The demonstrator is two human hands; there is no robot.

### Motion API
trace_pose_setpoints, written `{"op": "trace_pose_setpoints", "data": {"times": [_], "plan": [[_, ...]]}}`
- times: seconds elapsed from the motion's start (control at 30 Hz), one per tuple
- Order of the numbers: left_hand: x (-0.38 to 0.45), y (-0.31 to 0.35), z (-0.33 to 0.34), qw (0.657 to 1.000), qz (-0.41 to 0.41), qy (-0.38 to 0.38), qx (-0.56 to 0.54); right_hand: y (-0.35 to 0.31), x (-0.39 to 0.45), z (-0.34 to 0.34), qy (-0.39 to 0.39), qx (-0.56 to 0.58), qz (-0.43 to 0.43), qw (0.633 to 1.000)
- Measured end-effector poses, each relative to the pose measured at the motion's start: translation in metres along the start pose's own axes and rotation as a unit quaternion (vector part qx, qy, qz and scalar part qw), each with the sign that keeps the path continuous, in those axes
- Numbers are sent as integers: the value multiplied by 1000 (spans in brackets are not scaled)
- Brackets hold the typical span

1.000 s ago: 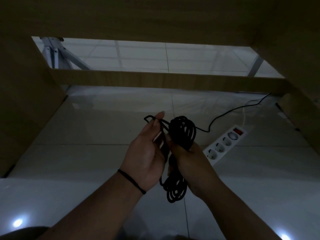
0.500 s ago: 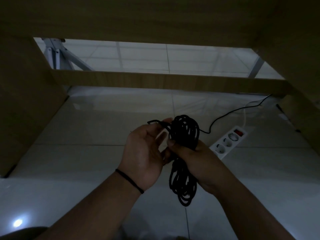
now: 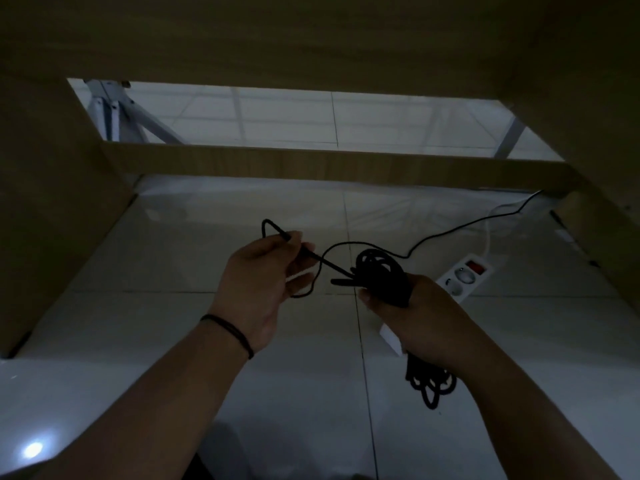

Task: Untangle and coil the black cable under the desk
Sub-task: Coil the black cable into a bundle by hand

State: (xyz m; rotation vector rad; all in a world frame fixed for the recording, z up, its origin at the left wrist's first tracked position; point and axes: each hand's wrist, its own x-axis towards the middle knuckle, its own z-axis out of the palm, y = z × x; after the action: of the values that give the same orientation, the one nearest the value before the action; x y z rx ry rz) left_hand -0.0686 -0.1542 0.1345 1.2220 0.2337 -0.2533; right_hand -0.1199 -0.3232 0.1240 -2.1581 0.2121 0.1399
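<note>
Under the desk (image 3: pixel 311 32), the left hand (image 3: pixel 263 289) pinches the black cable's (image 3: pixel 381 275) end, the right hand (image 3: pixel 415 317) grips its coil

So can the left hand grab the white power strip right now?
Probably not: the left hand pinches the black cable, and the power strip lies past the right hand holding the coil.
</note>
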Motion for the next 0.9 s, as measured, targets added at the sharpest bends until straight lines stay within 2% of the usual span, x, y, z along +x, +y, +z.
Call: {"op": "trace_pose_setpoints", "data": {"times": [0.07,0.1,0.13,0.17,0.2,0.23,0.27,0.37,0.4,0.47,0.5,0.63,0.73,0.8,0.9], "plan": [[2,0,-4,991,34,27,128,1,1,-5,25,2,-8,1000],[5,-2,-7,968,64,47,236,2,1,-8,30,-4,-11,999],[7,-5,-11,925,108,74,358,2,1,-11,32,-14,-16,999],[7,-7,-13,866,169,100,459,2,1,-14,34,-24,-22,999],[6,-9,-15,818,236,105,514,1,0,-16,34,-30,-26,999],[4,-12,-15,792,284,76,536,0,-2,-17,35,-33,-30,998],[4,-16,-15,781,305,18,544,0,-3,-17,36,-34,-33,998],[1,-27,-10,749,303,-126,576,-3,-5,-17,49,-20,-40,998],[0,-29,-9,761,278,-147,567,-4,-5,-18,54,-8,-42,998],[1,-26,-7,825,217,-164,495,-3,-4,-20,58,6,-42,997],[2,-23,-6,841,199,-156,479,-2,-2,-22,62,9,-36,997],[8,-6,-12,833,173,-118,511,1,0,-24,100,52,5,994],[11,-5,-15,851,180,-52,491,4,6,-10,111,158,78,978],[9,-9,-9,895,168,-15,413,5,9,4,99,253,119,955],[-3,-21,7,956,126,11,263,3,10,19,88,346,127,925]]}}
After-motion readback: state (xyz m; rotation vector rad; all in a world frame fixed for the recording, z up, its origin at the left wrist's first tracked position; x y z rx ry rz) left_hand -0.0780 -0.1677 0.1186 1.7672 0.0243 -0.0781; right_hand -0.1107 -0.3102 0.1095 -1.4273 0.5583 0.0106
